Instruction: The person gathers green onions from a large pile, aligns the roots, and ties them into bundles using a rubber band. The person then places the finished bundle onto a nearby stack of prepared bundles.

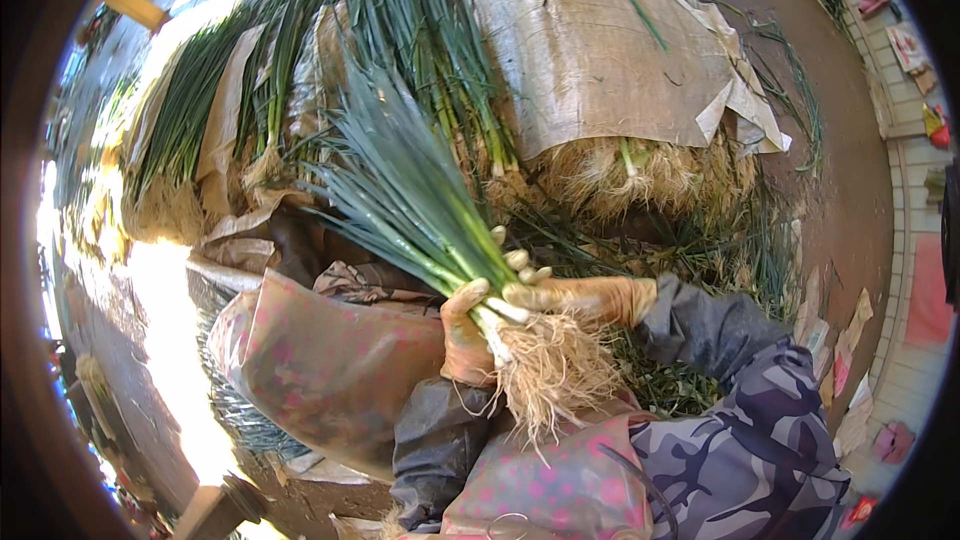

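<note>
A bunch of long green onions [442, 202] slants over my lap, its leaves pointing up and left. Pale, stringy roots [551, 367] hang from its lower end. Wearing a stained tan glove, my left hand [466, 337] is wrapped around the white stems from the left. My right hand [574, 294], also gloved, grips the same stems from the right, just above the roots. Dark sleeve covers [697, 326] reach both wrists. Beneath the bunch lies a translucent apron with pink dots [345, 367] over my legs.
Ahead lies a pile of green onions under a tan sheet [600, 52], roots [652, 172] protruding. More onion bundles [187, 120] line the left. Loose leaves and trimmings [675, 240] lie beyond my right hand. Wooden posts [135, 4] show at the left, a tiled strip [911, 202] at the right.
</note>
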Demonstrator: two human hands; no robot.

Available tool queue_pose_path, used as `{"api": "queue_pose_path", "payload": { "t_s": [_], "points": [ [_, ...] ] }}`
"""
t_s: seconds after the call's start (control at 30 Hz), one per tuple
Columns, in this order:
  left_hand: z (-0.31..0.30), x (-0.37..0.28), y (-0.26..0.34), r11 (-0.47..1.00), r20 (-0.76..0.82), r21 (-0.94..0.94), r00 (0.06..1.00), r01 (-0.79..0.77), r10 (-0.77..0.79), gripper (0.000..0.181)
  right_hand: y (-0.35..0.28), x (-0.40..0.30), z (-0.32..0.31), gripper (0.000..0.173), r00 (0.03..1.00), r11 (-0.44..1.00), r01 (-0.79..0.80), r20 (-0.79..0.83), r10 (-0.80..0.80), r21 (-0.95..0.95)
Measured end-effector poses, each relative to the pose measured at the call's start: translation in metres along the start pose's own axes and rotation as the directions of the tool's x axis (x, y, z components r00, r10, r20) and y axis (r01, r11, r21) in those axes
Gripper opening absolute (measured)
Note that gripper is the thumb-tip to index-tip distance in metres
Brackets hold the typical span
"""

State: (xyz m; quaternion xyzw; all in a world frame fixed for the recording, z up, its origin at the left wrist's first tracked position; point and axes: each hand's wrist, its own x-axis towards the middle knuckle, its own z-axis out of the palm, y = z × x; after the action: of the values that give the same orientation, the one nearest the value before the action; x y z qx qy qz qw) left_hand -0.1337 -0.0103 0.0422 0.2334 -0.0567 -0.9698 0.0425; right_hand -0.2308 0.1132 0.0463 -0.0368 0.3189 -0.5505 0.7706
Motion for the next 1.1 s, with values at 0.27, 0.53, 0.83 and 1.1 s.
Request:
{"api": "queue_pose_path", "payload": {
  "t_s": [0.27,0.53,0.83,1.1],
  "points": [
    [-0.018,0.010,0.006,0.992,-0.002,-0.118,0.999,-0.036,0.037,0.064,0.073,-0.101,0.008,0.041,0.882,0.996,0.062,-0.465,-0.082,-0.058],
    [-0.028,0.033,-0.010,0.973,-0.002,-0.183,0.990,-0.138,0.140,0.053,0.056,-0.101,-0.021,0.039,0.122,0.752,0.392,-0.780,-0.614,-0.530],
    [-0.038,-0.033,0.001,0.996,-0.033,0.084,0.999,0.012,-0.009,0.076,0.039,0.034,-0.017,0.101,0.736,0.740,0.576,-0.173,-0.655,-0.347],
    [-0.054,-0.040,0.008,0.977,0.010,-0.145,0.988,0.155,-0.156,0.059,-0.013,0.074,-0.063,0.074,0.971,0.565,0.004,-0.131,-0.198,-0.825]
  ]
}}
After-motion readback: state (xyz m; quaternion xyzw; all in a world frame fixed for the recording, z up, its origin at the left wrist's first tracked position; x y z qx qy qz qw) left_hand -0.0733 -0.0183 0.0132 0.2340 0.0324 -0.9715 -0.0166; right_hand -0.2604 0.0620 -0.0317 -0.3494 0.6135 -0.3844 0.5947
